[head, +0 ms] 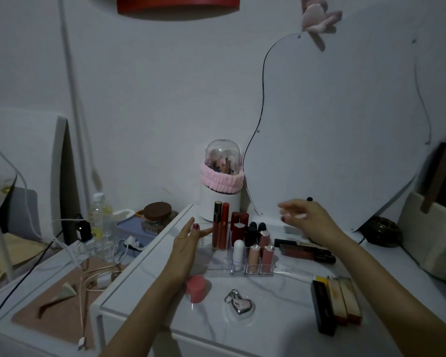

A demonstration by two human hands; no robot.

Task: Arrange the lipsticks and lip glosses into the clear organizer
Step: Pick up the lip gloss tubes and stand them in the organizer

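Note:
A clear organizer point(218, 265) stands on the white table, holding several upright lipsticks and lip glosses: two tall red glosses point(220, 226), a dark red lipstick point(238, 225), a white tube point(238, 253) and pink lipsticks point(267, 253). My left hand point(187, 243) rests open against the organizer's left side, fingers touching the tall glosses. My right hand point(304, 217) hovers open above and behind the organizer's right end, holding nothing. Dark lip glosses point(307, 251) lie flat to the right of the organizer.
Boxed lipsticks point(335, 305) lie at the front right. A pink jar point(196, 288) and a silver heart keychain point(240, 304) sit in front of the organizer. A domed brush holder point(222, 181) and a wavy mirror point(345, 130) stand behind. Cables and a bottle point(99, 215) are at left.

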